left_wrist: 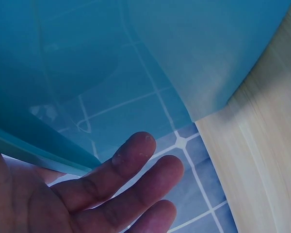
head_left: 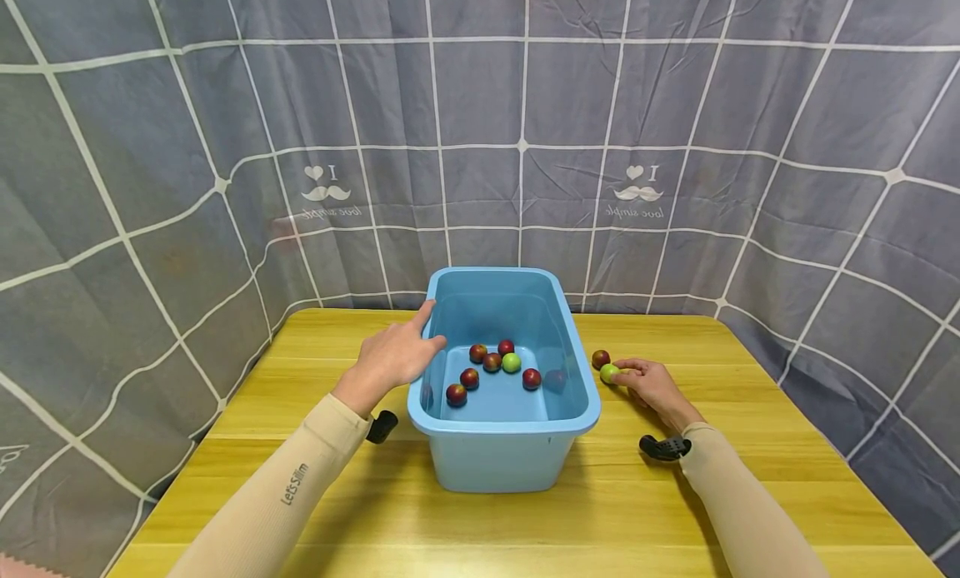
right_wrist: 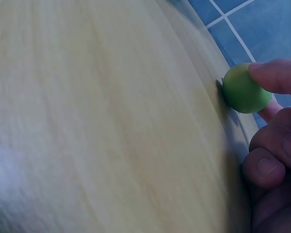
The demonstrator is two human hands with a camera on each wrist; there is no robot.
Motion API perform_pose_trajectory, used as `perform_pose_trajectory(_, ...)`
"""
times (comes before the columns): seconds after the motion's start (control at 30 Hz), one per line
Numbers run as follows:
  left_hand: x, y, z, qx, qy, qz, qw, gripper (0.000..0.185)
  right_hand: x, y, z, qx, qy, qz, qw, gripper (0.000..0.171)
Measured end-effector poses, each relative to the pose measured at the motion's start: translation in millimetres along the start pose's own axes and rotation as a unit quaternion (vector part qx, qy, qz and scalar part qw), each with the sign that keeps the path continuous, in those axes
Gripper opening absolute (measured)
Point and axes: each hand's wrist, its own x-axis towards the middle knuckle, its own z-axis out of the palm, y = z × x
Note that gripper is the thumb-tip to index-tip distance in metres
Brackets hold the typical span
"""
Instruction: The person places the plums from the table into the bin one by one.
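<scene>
A blue plastic bin (head_left: pixel 495 465) stands in the middle of the wooden table (head_left: pixel 480 524). Inside it lie several red balls (head_left: pixel 469 379) and one green ball (head_left: pixel 512 362). My left hand (head_left: pixel 401 353) rests on the bin's left rim with straight fingers; in the left wrist view its fingers (left_wrist: pixel 136 160) lie relaxed beside the bin wall (left_wrist: pixel 150 53), holding nothing. To the right of the bin, my right hand (head_left: pixel 639 376) pinches a green ball (head_left: pixel 609 373) that sits on the table. The right wrist view shows the green ball (right_wrist: pixel 243 91) between my fingertips (right_wrist: pixel 276 75). A red ball (head_left: pixel 600 359) lies just behind it.
A grey gridded curtain (head_left: pixel 480 145) hangs close behind and around the table. Bare wood stretches in front of the bin and on both sides. The table's right edge (head_left: pixel 825 445) runs near my right forearm. Black wrist cameras (head_left: pixel 663 447) sit on both arms.
</scene>
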Motion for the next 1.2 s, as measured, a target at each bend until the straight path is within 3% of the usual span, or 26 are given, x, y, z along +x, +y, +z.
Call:
perform_pose_trajectory(0.37, -1.0, 0.1, -0.8, -0.001, 0.001, 0.001, 1.0, 0.075, -0.7, -3.7, -0.8, -0.034, 0.007, 0.006, 0.999, 0.05)
perform_pose_trajectory(1.2, -1.2, -0.5, 0.0, -0.002, 0.0, -0.001, 1.0, 0.075, -9.9, -6.1, -12.9, 0.009, -0.003, -0.03, 1.0, 0.047)
